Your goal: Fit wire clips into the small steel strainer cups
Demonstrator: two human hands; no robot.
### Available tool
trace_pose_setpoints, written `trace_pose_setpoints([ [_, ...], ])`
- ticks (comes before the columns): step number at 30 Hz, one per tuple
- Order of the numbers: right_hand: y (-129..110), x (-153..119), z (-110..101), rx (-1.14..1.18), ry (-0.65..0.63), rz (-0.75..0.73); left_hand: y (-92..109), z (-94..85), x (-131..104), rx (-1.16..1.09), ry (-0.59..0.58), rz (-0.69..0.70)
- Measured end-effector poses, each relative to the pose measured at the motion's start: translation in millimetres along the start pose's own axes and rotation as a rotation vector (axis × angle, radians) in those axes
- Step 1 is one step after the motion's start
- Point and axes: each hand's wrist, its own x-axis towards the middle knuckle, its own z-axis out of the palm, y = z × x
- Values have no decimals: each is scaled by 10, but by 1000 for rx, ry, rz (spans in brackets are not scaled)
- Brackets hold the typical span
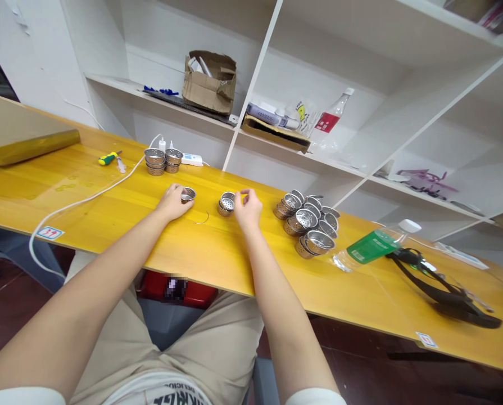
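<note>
My left hand (pixel 173 203) is closed on the left side of a small perforated metal cup (pixel 187 195) on the yellow table. My right hand (pixel 248 208) is beside a short stack of similar cups (pixel 226 204), its fingers pinched together at the stack's right edge; whatever they hold is too small to make out. A thin curved wire (pixel 203 220) lies on the table between the hands. Several stacked cups (pixel 306 219) stand in a group to the right. Two more stacks (pixel 154 161) are at the back left.
A green-labelled bottle (pixel 373 245) lies at the right near a black strap (pixel 440 287). A white cable (pixel 89 198) crosses the left side, near a screwdriver (pixel 108 158). A cardboard slab (pixel 23 132) lies far left. Shelves (pixel 318 152) stand behind the table.
</note>
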Motion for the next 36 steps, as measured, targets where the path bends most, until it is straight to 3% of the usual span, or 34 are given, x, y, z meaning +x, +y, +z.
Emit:
trace_pose_setpoints([
  [4,-372,-294,79,-79,-342,-495,-10,9,0,4,8,6],
  [7,-542,-464,197,-267,-570,-619,-22,20,3,2,16,6],
  [10,-585,-509,249,-413,-697,-621,-32,28,7,-14,18,11],
  [20,-747,-442,27,-575,-794,-617,-15,13,-7,-21,10,2],
  [27,-792,-418,-103,-659,-898,-499,4,-6,-18,-4,-2,-1],
  [36,-759,-405,-161,-626,-885,-378,35,-20,-32,-19,0,14],
])
